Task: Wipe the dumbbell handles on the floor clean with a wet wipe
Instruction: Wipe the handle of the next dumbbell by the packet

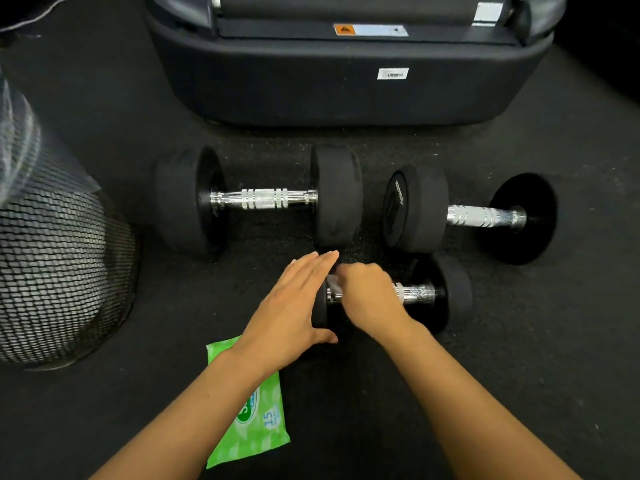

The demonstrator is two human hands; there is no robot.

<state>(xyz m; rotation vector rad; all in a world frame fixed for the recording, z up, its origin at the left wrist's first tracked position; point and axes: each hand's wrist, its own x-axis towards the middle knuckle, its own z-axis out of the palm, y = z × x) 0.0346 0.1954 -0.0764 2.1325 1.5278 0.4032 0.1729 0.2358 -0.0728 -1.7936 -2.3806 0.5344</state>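
Note:
Three black dumbbells with chrome handles lie on the dark floor. The nearest, smallest dumbbell (pixel 419 294) is under my hands. My left hand (pixel 294 306) rests flat, fingers straight, on its left weight head. My right hand (pixel 370 296) is curled round its handle with a white wet wipe (pixel 333 282) showing at the fingers. A large dumbbell (pixel 263 199) lies behind at centre left. Another dumbbell (pixel 481 214) lies at the right, angled.
A green wet wipe pack (pixel 256 417) lies on the floor under my left forearm. A black mesh bin (pixel 59 271) lies at the left. A dark machine base (pixel 346 71) stands behind the dumbbells.

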